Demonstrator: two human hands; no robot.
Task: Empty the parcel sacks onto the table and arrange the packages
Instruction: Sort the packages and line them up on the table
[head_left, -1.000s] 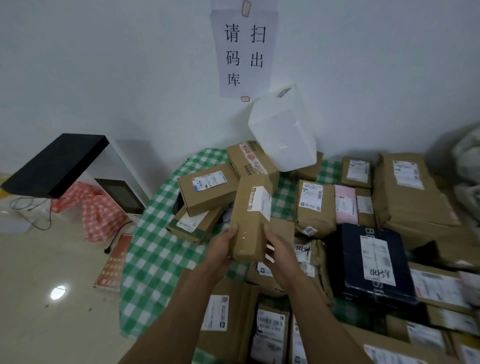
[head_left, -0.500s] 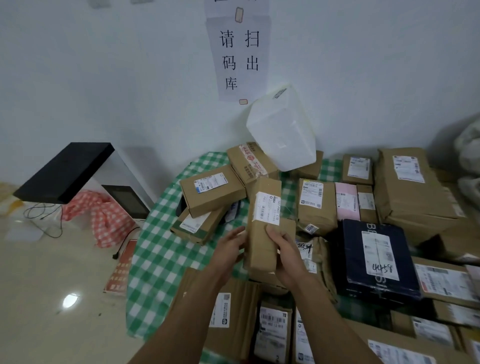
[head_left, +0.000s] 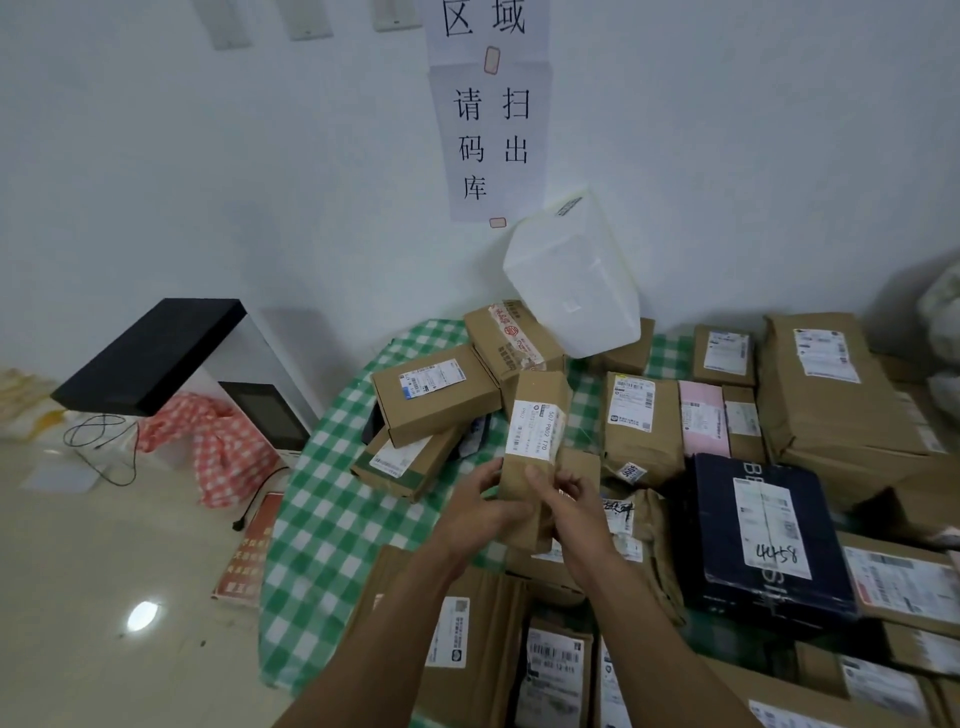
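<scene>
- Both hands are on one package: the left grip (head_left: 480, 506) and the right grip (head_left: 574, 512) curl round the lower end of a tall brown parcel (head_left: 537, 415)
- The parcel stands upright with its label facing the camera, just left of the navy box (head_left: 758, 530), and appears to be held up off the pile
- The bench (head_left: 322, 519) is crowded, with cartons packed behind, right of and in front of the navy box
- Bare check cloth shows only well to the navy box's left
- This looks like the arranging step, with one parcel being placed
- The next move needs a free gap, probably left of the navy box past the tilted flat carton (head_left: 434, 395)
- It should go down label up, clear of the white wrapped package (head_left: 571, 275) leaning behind
</scene>
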